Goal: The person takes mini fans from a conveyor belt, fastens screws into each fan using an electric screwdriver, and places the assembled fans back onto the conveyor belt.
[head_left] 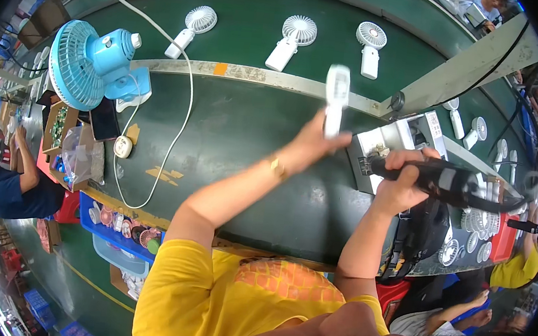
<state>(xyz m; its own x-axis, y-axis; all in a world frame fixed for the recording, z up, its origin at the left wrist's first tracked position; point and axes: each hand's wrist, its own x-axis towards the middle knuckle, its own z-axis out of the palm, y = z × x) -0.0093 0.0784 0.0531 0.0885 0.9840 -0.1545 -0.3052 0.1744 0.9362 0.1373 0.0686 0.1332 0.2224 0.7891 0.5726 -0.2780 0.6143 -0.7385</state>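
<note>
My left hand (314, 139) is closed round the lower end of a white handheld fan (337, 93), which stands up edge-on above the bench and looks slightly blurred. In my right hand (405, 182) is a black electric screwdriver (448, 180), its cord running off to the right. The screwdriver's front end points left, at a grey metal box (366, 168) with an open top that looks like a screw feeder. Whether the tip touches the box I cannot tell. My fingers hide part of the tool's body.
White handheld fans (298, 32) lie on the green conveyor beyond a metal rail (259, 77). At left stand a blue desk fan (80, 63) and a parts box (57, 126). A white cable (187, 107) loops over the bench. A slanted post (457, 66) rises at right. Co-workers sit both sides.
</note>
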